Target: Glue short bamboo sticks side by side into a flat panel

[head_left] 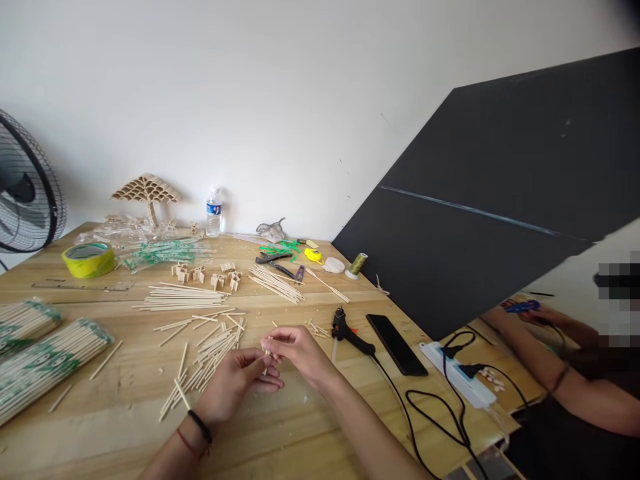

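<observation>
My left hand (pixel 245 375) and my right hand (pixel 295 347) meet over the front middle of the table. Both are closed on short wooden sticks (pixel 269 347), pinched between the fingertips and partly hidden by them. Just left of the hands lies a loose pile of cut wooden sticks (pixel 217 350). Longer sticks (pixel 183 297) are laid out in a bundle behind the pile. A black hot glue gun (pixel 350 333) rests to the right of my right hand. Small stick assemblies (pixel 217 280) stand farther back.
Packaged sticks (pixel 55 360) lie at left, near yellow tape (pixel 89 259). Pliers (pixel 277 263), a phone (pixel 397 343) and a power strip (pixel 457 373) with looping cords are on the table. A bottle (pixel 213 213) and a stick-built tree (pixel 147 193) stand behind. Beyond a black panel (pixel 500 187), another person works.
</observation>
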Available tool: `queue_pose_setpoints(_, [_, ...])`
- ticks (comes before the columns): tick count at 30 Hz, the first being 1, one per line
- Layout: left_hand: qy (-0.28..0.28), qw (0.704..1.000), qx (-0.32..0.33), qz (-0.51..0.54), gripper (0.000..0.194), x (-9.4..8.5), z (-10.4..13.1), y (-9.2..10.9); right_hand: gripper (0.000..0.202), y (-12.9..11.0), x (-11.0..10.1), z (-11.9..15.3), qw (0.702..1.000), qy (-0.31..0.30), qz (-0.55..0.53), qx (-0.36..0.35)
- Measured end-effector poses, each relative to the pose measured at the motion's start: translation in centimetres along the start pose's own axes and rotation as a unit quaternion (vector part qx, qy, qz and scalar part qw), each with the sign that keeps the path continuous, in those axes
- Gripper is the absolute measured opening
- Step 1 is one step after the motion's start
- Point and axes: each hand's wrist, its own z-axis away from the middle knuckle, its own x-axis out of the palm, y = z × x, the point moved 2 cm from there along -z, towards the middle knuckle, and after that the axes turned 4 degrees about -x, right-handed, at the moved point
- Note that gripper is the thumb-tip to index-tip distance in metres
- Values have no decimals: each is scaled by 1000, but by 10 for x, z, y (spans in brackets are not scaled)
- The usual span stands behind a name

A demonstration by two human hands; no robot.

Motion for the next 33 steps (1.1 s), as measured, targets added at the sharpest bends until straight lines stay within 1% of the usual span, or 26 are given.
queue_pose_setpoints(4, [11,999,11,-34,60,-6,0,5,45,-2,3,-8,1000,-8,-14,3])
queue_pose_setpoints(7, [22,997,21,-71,63,-11,1,11,44,0,-1,-15,1000,-5,-18,7])
queue_pose_setpoints(9, [44,994,34,-96,61,-16,3,15,43,2,-7,-20,1000,-2,-22,11])
queue_pose_setpoints(11, [74,986,64,-137,64,-22,5,19,42,4,-11,-23,999,-13,-28,20])
queue_pose_setpoints(13, [88,965,105,-221,72,-26,6,20,42,7,-14,-25,998,-32,-36,31])
queue_pose_setpoints(15, [88,933,139,-321,77,-28,6,18,41,10,-16,-24,997,-49,-42,42])
queue_pose_setpoints(17, [84,904,151,-390,77,-28,5,14,40,13,-16,-22,996,-61,-50,51])
queue_pose_setpoints(20, [83,874,158,-453,71,-26,6,11,38,18,-16,-17,993,-74,-70,66])
queue_pose_setpoints(23, [82,848,179,-491,63,-20,9,13,35,21,-17,-12,989,-77,-96,80])
queue_pose_setpoints(25, [85,837,200,-502,61,-17,11,14,33,22,-17,-10,988,-74,-110,84])
queue_pose_setpoints(28, [93,827,221,-508,61,-15,13,15,34,24,-16,-9,985,-71,-131,82])
queue_pose_setpoints(33, [100,811,223,-532,61,-14,13,17,33,27,-12,-7,980,-70,-168,77])
